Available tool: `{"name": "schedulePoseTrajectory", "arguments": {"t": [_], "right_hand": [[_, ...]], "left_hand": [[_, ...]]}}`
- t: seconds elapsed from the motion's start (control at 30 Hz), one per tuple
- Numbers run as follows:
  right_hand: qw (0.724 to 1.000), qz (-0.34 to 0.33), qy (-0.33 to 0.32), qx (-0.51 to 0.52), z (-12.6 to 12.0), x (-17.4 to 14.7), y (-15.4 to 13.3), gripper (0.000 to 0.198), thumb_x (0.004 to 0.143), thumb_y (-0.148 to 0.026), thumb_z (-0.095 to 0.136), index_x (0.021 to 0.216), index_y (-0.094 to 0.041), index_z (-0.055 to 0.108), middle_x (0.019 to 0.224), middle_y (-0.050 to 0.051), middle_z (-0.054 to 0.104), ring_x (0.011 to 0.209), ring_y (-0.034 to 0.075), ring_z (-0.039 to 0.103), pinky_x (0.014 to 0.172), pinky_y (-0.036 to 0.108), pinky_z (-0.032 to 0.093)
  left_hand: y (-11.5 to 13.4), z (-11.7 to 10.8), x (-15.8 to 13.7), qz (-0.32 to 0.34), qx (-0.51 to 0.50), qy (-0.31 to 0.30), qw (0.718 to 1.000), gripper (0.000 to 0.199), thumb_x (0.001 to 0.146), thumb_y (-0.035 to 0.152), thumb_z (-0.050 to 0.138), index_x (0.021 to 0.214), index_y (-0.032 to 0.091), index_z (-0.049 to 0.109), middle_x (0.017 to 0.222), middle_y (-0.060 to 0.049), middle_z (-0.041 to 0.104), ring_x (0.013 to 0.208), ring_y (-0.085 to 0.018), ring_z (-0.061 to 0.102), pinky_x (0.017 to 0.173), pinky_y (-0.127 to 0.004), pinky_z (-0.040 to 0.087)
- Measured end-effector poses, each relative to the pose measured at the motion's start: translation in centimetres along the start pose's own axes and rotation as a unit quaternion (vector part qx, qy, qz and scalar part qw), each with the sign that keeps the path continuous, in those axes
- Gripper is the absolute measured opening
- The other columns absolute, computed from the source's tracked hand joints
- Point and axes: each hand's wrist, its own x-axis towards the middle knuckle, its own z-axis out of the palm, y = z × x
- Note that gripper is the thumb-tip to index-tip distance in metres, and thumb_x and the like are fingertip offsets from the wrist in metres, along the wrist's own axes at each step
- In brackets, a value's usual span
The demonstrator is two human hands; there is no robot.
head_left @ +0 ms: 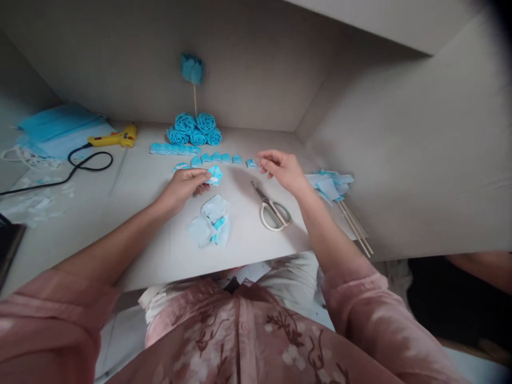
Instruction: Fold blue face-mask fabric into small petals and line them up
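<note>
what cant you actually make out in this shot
- Head view: the left hand pinches a small blue folded piece; its fingers cover part of it, so its shape is unclear.
- Right hand: fingers curl inward near the end of the row of small blue pieces; whether they hold anything cannot be told.
- Dark object at the left edge: cut off by the frame.
- Wooden sticks: upper ends hidden under blue scraps.

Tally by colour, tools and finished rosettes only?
Blue: 5 rosettes, plus 1 flower on a stick = 6
Yellow: 1 glue gun
White-handled: 1 scissors
Total: 8
Left hand pinches a blue piece; right hand holds nothing.
</note>
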Motion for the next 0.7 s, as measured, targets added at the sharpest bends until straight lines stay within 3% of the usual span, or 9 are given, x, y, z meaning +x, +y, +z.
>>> {"name": "schedulePoseTrajectory", "arguments": {"t": [0.13,0.23,0.43,0.7], "right_hand": [[0.985,0.029,-0.004,-0.171,0.3,-2.4,2.2,0.024,0.083,-0.021,0.06,0.103,-0.018,0.072,0.087,0.003,0.074,0.077,0.015,0.067,0.071,0.026,0.05],[0.973,0.038,-0.021,-0.228,0.7,-3.7,2.8,0.022,0.082,-0.019,0.061,0.099,-0.018,0.074,0.089,0.005,0.076,0.083,0.018,0.069,0.077,0.028,0.049],[0.972,0.029,-0.008,-0.231,1.6,-3.9,2.0,0.024,0.088,-0.021,0.054,0.104,-0.018,0.072,0.092,0.006,0.076,0.081,0.017,0.069,0.074,0.027,0.05],[0.987,0.093,-0.017,-0.129,2.7,-3.2,3.4,0.037,0.089,-0.012,0.042,0.119,-0.016,0.064,0.087,0.004,0.075,0.069,0.01,0.066,0.058,0.018,0.048]], "left_hand": [[-0.1,0.1,0.0,-0.005,0.001,-0.004,1.0,0.031,0.066,0.044,0.07,0.07,0.014,0.067,0.062,-0.003,0.063,0.049,-0.009,0.048,0.049,-0.023,0.033],[-0.1,0.1,0.1,-0.004,0.004,-0.007,1.0,0.031,0.066,0.044,0.07,0.069,0.014,0.067,0.062,-0.002,0.063,0.049,-0.009,0.048,0.048,-0.024,0.033],[-0.1,0.1,-0.1,-0.001,0.0,-0.017,1.0,0.029,0.066,0.043,0.07,0.069,0.014,0.066,0.062,-0.002,0.063,0.049,-0.009,0.048,0.049,-0.024,0.034],[-0.8,-0.2,0.4,0.004,0.005,-0.018,1.0,0.03,0.068,0.044,0.07,0.069,0.015,0.067,0.063,-0.003,0.064,0.05,-0.009,0.049,0.049,-0.023,0.033]]}}
